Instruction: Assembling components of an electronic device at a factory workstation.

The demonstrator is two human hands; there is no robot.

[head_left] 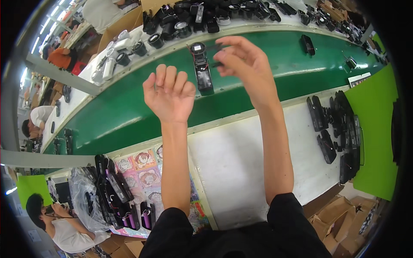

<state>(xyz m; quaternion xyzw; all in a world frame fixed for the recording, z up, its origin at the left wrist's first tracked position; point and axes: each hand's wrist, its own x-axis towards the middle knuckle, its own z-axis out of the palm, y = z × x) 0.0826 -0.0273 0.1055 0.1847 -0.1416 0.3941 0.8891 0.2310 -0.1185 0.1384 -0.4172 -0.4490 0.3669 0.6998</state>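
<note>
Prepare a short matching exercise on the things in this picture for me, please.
Things:
1. Left hand
2. Long black device nearest the hands
3. Plastic bag at lower left
4. Tabletop between the forearms

Descriptions:
A. White
B. Lying on the green surface
C. See-through, crumpled
D. Fingers curled, palm towards the camera

Pairs: 1-D, 2-B, 3-C, 4-A

Left forearm (175, 163) and right forearm (275, 150) extend forward. Left grip (172, 99): palm up, fingers (171, 78) half-curled. Right grip (254, 71): turned inward, thumb (230, 61) opposing bent index finger (234, 40).
</note>
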